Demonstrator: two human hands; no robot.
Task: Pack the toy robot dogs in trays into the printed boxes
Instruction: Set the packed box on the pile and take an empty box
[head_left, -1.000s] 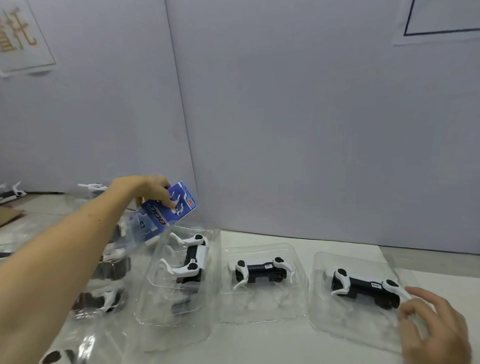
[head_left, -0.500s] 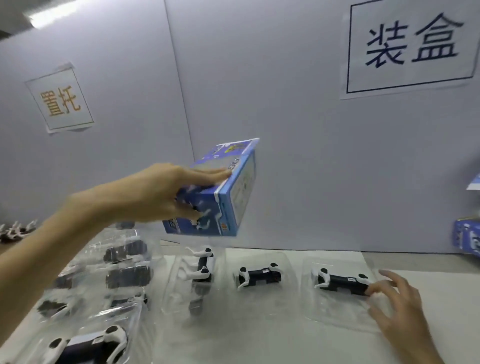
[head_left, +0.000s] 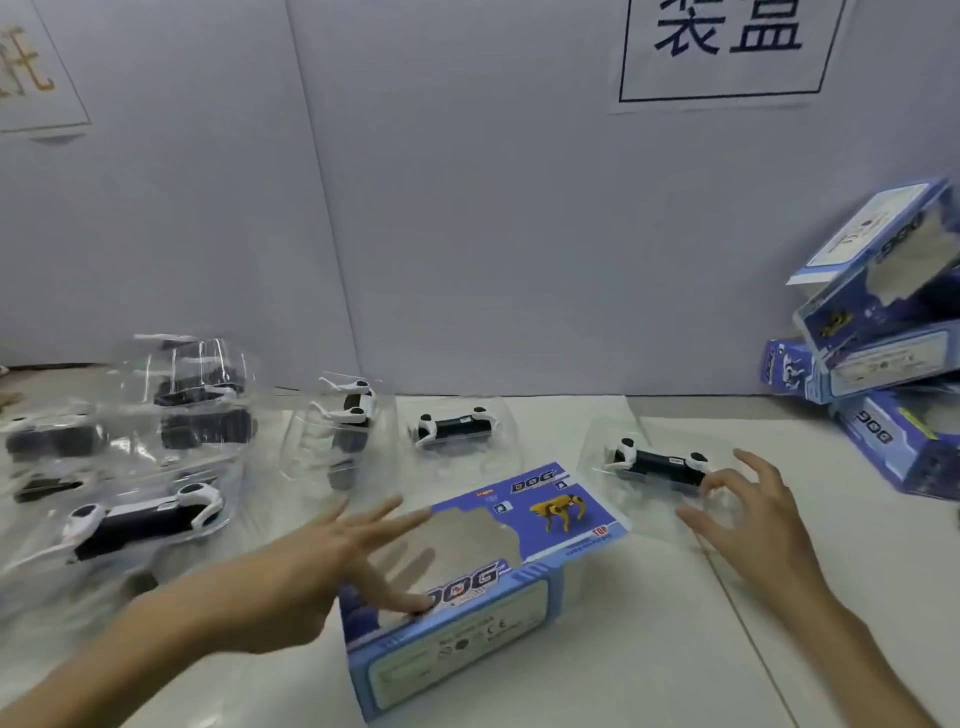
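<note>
A blue printed box (head_left: 524, 566) marked DOG, with a clear window, lies flat on the table in front of me. My left hand (head_left: 317, 566) has its fingers spread; the thumb touches the box's near left corner. My right hand (head_left: 748, 514) hovers with fingers loosely spread at the near edge of a clear tray (head_left: 670, 499) that holds a black and white toy robot dog (head_left: 657, 460). Two more dogs in trays sit behind the box: one lying flat (head_left: 454, 427) and one on its side (head_left: 348, 415).
Several more trays with dogs are heaped at the left (head_left: 145, 457). Printed boxes (head_left: 883, 332) are stacked at the right edge. A grey partition wall (head_left: 519, 234) with paper signs closes off the back of the white table (head_left: 649, 649).
My left hand brought the box down from the air and let it go flat on the table. My right hand stayed at the right tray. The view tilted down.
</note>
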